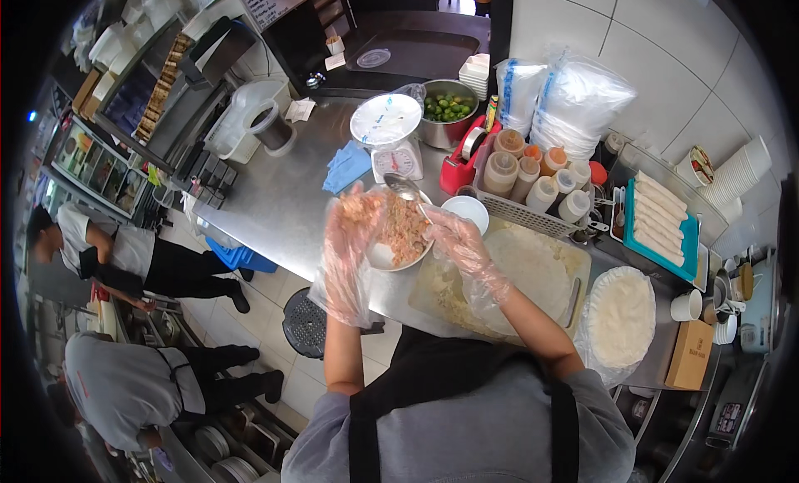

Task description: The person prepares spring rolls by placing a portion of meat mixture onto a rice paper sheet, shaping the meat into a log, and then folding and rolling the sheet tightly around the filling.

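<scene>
Both hands wear clear plastic gloves. My left hand holds a clump of pinkish ground filling over the left part of a white bowl. More of the filling lies in the bowl. My right hand grips the handle of a metal spoon, whose head is above the bowl's far edge. Under my right forearm lies a cutting board with a thin round wrapper sheet on it. Right of the board, a stack of round wrappers rests on plastic.
Beyond the bowl stand a kitchen scale, a blue cloth and a pot of green citrus. A basket of sauce bottles and a teal tray of rolls stand to the right. Two co-workers are at the left.
</scene>
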`<state>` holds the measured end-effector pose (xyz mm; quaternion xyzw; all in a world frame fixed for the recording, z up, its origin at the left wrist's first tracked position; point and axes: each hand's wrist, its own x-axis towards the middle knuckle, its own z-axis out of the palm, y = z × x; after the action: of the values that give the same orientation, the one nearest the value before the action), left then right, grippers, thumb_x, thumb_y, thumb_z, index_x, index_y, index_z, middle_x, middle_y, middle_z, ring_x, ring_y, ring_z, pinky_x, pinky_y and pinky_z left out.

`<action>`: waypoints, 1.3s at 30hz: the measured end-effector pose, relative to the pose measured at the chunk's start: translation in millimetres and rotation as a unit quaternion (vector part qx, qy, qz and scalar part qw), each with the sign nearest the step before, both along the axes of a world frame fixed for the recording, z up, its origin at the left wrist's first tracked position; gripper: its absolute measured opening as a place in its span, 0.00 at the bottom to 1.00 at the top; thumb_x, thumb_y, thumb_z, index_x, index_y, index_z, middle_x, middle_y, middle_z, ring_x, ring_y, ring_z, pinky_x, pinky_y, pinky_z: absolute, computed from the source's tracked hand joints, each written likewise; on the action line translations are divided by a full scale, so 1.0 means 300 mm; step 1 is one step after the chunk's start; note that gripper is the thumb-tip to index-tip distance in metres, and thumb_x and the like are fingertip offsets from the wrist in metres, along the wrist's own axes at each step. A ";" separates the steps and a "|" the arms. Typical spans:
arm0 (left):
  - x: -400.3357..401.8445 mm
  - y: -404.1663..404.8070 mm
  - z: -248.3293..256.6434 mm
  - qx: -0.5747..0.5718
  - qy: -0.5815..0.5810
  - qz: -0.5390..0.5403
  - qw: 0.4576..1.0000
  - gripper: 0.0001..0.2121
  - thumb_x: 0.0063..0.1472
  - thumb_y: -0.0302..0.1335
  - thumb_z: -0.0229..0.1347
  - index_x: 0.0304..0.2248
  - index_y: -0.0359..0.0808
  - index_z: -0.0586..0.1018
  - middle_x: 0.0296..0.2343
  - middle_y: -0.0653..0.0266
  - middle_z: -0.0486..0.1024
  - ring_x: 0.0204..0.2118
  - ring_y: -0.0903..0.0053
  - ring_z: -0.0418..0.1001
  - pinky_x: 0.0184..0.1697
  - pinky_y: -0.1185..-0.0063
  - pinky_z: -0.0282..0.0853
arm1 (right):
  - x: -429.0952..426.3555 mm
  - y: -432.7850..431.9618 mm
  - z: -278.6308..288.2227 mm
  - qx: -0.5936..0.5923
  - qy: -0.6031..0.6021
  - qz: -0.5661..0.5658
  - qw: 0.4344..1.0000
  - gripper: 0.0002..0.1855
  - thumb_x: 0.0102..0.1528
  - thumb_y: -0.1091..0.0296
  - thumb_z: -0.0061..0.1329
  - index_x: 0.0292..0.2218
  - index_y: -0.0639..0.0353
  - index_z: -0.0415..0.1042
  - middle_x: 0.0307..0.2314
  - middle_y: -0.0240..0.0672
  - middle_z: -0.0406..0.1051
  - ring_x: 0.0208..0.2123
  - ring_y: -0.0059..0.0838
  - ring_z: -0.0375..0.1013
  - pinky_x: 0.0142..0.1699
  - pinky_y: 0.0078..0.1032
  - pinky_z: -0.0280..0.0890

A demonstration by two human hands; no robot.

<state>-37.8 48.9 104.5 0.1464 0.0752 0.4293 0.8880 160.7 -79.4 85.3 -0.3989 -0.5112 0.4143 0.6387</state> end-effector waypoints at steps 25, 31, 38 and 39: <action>0.497 0.738 0.110 0.676 0.655 0.136 0.309 0.27 0.51 0.40 0.56 0.49 0.36 0.69 0.47 0.53 0.68 0.50 0.63 0.66 0.52 0.72 0.60 | 0.062 -0.139 -0.067 -0.208 -0.111 0.016 0.972 0.16 0.57 0.69 0.39 0.46 0.61 0.69 0.29 0.31 0.70 0.27 0.18 0.69 0.32 0.19 0.65; 0.515 0.612 0.284 0.702 0.614 0.207 0.295 0.32 0.56 0.48 0.50 0.53 0.35 0.63 0.53 0.54 0.60 0.53 0.59 0.61 0.56 0.72 0.56 | 0.071 -0.129 -0.074 -0.211 -0.106 0.012 0.972 0.14 0.57 0.68 0.40 0.43 0.62 0.70 0.23 0.28 0.68 0.23 0.17 0.67 0.28 0.18 0.64; 0.321 0.276 0.440 0.599 0.467 0.249 0.601 0.28 0.59 0.46 0.48 0.53 0.36 0.65 0.53 0.53 0.61 0.55 0.64 0.61 0.56 0.73 0.56 | 0.060 -0.056 -0.064 -0.017 -0.334 -0.100 0.937 0.08 0.53 0.71 0.41 0.35 0.60 0.69 0.23 0.40 0.70 0.21 0.37 0.71 0.27 0.31 0.66; 0.302 0.211 0.424 0.525 0.415 0.221 0.710 0.28 0.60 0.45 0.47 0.54 0.36 0.64 0.55 0.54 0.58 0.56 0.65 0.60 0.56 0.74 0.56 | 0.071 -0.052 -0.051 -0.025 -0.332 -0.102 0.937 0.08 0.53 0.71 0.41 0.35 0.60 0.69 0.23 0.40 0.70 0.21 0.37 0.71 0.27 0.31 0.66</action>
<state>52.7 112.1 231.8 0.7317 0.2283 0.4795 0.4273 181.9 -94.8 70.0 -0.5793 -0.6406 0.2036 0.4610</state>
